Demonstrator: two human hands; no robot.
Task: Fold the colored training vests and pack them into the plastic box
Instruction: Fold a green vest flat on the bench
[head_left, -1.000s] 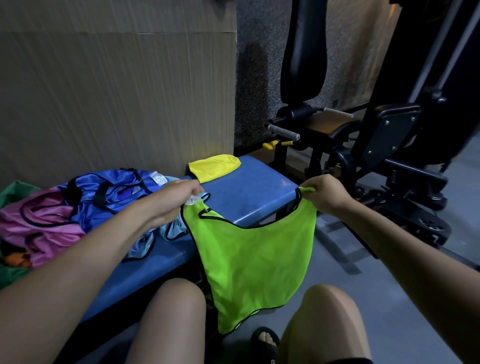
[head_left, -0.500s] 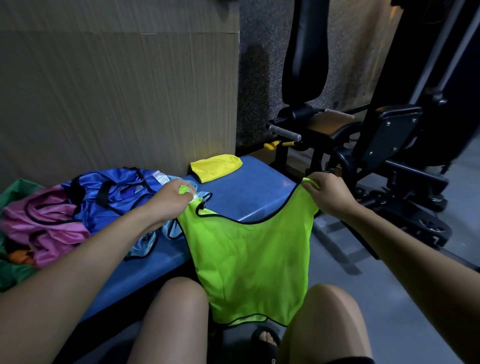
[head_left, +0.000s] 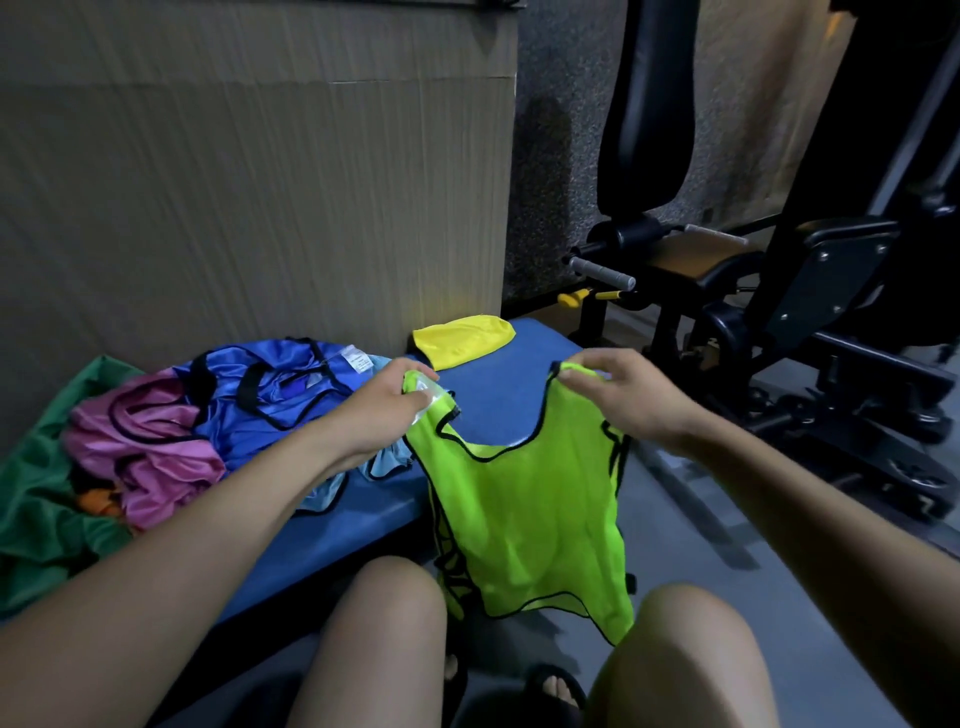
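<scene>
Closest to the camera are two bare knees (head_left: 384, 623) and a pair of dark sandals (head_left: 553, 686) on a grey floor (head_left: 727, 597), so the person is sitting right at the near edge of a low blue padded bench (head_left: 498, 400). Between the knees hangs a lime green vest (head_left: 530, 519) with black trim, held up by its shoulder straps. The left hand (head_left: 384, 410) has its fingers curled round the left strap, pinching it along with a small white tag, and the right hand (head_left: 634, 395) pinches the right strap between thumb and fingertips. The vest dangles in front of the bench's near edge, bottom hem just above knee level, not touching the bench top as far as I can see. Further back on the bench, toward its left end, there's a messy heap: a blue vest (head_left: 280, 395) on top, a pink vest (head_left: 150, 457) beside it, a bit of orange cloth (head_left: 98, 501) poking out, and a green cloth (head_left: 36, 509) at the far left. At the bench's far edge against the wall sits a small folded yellow vest (head_left: 462, 338). Behind all that is a tall sheet of cardboard (head_left: 260, 208) leaning upright, then a speckled grey wall (head_left: 550, 156). Off to the right stands a black gym machine (head_left: 779, 286) with a padded backrest and a yellow knob low on its frame.
</scene>
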